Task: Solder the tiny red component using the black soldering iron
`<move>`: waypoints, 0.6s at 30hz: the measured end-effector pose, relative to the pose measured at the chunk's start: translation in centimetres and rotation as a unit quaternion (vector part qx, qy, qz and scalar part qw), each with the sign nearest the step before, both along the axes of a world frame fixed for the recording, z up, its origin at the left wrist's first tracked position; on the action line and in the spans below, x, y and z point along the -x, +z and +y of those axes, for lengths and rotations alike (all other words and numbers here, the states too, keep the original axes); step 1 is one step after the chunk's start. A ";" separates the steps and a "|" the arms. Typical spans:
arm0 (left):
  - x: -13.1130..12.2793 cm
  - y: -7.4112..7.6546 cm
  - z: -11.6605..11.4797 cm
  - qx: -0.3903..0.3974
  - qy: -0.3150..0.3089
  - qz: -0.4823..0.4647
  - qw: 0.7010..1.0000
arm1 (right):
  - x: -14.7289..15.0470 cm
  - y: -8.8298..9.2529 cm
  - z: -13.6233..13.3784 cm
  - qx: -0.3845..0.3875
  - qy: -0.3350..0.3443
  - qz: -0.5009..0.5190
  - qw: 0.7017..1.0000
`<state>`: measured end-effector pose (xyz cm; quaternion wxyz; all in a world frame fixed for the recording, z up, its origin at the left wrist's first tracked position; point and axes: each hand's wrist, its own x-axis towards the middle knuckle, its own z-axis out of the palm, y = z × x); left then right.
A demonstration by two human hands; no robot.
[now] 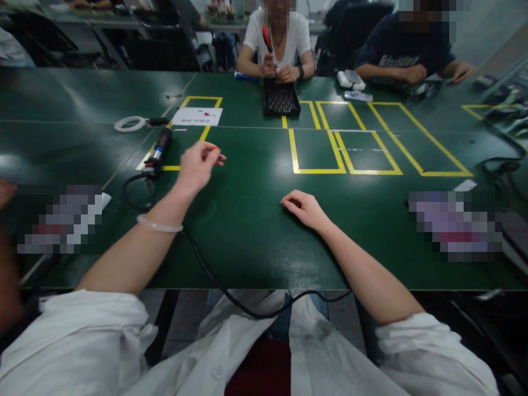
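My left hand is raised over the green table, its thumb and fingers pinched together. A small orange piece shows at the fingertips, too little of it to name. Just left of this hand lies a black cylindrical tool with a blue band and a black cable that runs under my forearm to the table's front edge. My right hand rests on the tabletop with its fingers curled in, and I see nothing in it.
Yellow tape outlines mark the table. Beyond my left hand lie a printed white sheet and a coiled white cable. Across sits a person holding a red-and-black tool by a black tray; another person sits at right. Blurred-out items flank me.
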<state>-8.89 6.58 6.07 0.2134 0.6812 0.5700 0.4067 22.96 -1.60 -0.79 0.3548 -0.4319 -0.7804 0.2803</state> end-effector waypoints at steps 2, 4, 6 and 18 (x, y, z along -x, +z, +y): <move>-5.0 -0.1 -2.7 0.042 -0.120 -0.057 0.990 | 0.0 0.0 0.0 0.012 -0.001 0.010 1.000; -8.8 -0.7 -5.3 0.088 -0.226 -0.084 0.967 | 0.0 0.0 0.0 0.036 0.004 0.029 0.999; -11.1 -1.7 -7.1 0.131 -0.292 -0.099 0.942 | 0.1 0.1 0.0 0.069 0.019 0.062 0.996; -11.4 -4.9 -8.1 0.228 -0.315 -0.149 0.909 | 0.9 0.3 -0.6 0.206 0.155 0.222 0.940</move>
